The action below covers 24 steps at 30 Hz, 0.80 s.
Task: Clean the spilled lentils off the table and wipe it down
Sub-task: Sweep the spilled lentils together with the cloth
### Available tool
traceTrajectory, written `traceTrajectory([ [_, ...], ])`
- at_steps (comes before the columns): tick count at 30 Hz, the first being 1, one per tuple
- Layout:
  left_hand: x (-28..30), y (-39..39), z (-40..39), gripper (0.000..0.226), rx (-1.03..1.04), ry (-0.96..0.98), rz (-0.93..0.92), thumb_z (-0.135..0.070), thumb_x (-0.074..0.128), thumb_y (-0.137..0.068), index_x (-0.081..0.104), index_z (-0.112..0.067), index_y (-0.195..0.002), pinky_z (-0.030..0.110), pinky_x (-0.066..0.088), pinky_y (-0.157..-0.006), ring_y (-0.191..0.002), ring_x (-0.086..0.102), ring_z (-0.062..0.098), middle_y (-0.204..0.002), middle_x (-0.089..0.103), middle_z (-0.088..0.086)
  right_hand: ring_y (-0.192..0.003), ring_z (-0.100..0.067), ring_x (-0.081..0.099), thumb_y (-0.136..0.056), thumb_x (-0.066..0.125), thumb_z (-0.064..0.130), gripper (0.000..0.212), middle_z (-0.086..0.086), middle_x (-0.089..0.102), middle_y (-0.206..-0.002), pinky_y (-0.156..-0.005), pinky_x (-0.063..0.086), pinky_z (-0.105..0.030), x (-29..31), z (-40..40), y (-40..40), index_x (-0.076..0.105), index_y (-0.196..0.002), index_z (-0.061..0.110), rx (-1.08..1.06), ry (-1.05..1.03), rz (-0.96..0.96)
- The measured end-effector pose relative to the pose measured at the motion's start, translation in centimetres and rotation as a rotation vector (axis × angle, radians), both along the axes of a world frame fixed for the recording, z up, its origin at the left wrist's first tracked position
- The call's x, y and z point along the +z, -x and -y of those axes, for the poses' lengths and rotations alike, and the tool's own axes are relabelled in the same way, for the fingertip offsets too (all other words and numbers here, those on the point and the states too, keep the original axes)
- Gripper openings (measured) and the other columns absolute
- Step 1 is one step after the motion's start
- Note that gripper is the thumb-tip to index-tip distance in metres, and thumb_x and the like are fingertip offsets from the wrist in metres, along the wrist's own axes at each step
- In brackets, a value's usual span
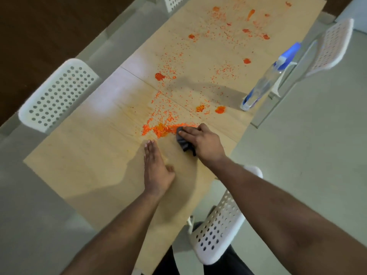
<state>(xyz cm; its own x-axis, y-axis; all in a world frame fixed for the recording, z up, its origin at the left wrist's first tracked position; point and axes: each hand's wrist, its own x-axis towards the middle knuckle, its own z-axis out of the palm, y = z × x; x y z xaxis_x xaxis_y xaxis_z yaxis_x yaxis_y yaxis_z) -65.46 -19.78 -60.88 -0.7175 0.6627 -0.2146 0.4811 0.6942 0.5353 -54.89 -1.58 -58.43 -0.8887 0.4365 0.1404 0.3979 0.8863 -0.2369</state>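
Observation:
Orange lentils (200,62) lie scattered along the light wooden table (83,163), with a dense heap (162,129) gathered near the middle front. My right hand (200,141) grips a dark grey cloth (183,142) and presses it on the table at the heap's right edge. My left hand (155,169) stands on its edge on the table with straight fingers, just in front of the heap and left of the cloth.
A clear spray bottle with a blue nozzle (268,78) stands at the table's right edge. White perforated chairs stand at the left (59,94), front right (216,229), far right (331,46) and far end (174,2). Small orange clumps dot the far half.

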Motion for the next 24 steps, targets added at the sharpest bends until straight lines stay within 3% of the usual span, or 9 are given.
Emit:
traceTrajectory([
  [3,0.4,-2.3,-1.8,0.120,0.040,0.025,0.071,-0.020,0.085,-0.081,0.004,-0.004,-0.167,0.042,0.017,-0.131,-0.163,-0.002,0.023,-0.176,0.005,0.012,-0.098,-0.031,0.055,-0.094,0.068,0.025,0.047,0.009,0.063,-0.145,-0.064,0.055,-0.038,0.5,0.8,-3.5,0.066,-0.140,0.031,0.140,0.022,-0.019],
  [9,0.4,-4.4,-4.9,0.136,0.189,0.076,0.100,-0.042,0.092,-0.077,-0.003,-0.005,-0.167,0.044,0.002,-0.130,-0.163,-0.005,0.024,-0.176,-0.001,0.012,-0.102,-0.027,0.057,-0.081,0.087,0.028,0.060,0.012,0.064,-0.145,-0.069,0.058,-0.038,-1.9,-0.9,-12.5,0.068,-0.138,0.034,0.257,0.054,0.020],
  [13,-0.1,-4.7,-5.5,0.138,0.232,0.078,0.102,-0.041,0.094,-0.074,-0.002,-0.004,-0.167,0.047,0.002,-0.130,-0.163,-0.006,0.024,-0.176,-0.001,0.012,-0.098,-0.029,0.060,-0.089,0.065,0.024,0.049,0.014,0.064,-0.145,-0.069,0.057,-0.037,-2.2,-4.3,-11.7,0.069,-0.137,0.034,0.265,0.029,0.027],
  [16,0.0,-4.8,-5.6,0.138,0.231,0.090,0.113,-0.040,0.094,-0.075,-0.003,-0.005,-0.167,0.046,-0.001,-0.130,-0.163,-0.008,0.023,-0.176,-0.003,0.011,-0.093,-0.030,0.055,-0.084,0.077,0.012,0.058,0.014,0.064,-0.144,-0.063,0.057,-0.039,-1.7,-6.7,-7.8,0.069,-0.136,0.035,0.198,0.012,0.026],
  [21,0.6,-4.7,-5.5,0.136,0.221,0.113,0.098,-0.044,0.091,-0.076,-0.003,-0.006,-0.167,0.046,0.002,-0.131,-0.163,-0.007,0.022,-0.177,-0.002,0.010,-0.098,-0.030,0.052,-0.097,0.041,0.033,0.051,0.011,0.061,-0.148,-0.068,0.055,-0.041,0.2,-7.7,-3.9,0.064,-0.142,0.033,0.178,-0.024,0.059],
  [24,1.0,-4.9,-5.3,0.139,0.218,0.111,0.093,-0.047,0.092,-0.074,-0.001,-0.005,-0.167,0.045,0.007,-0.132,-0.163,-0.002,0.024,-0.177,0.003,0.011,-0.101,-0.029,0.055,-0.097,0.056,0.024,0.048,0.012,0.059,-0.150,-0.071,0.055,-0.041,-0.3,-5.1,-6.1,0.062,-0.144,0.034,0.236,-0.013,0.050],
])
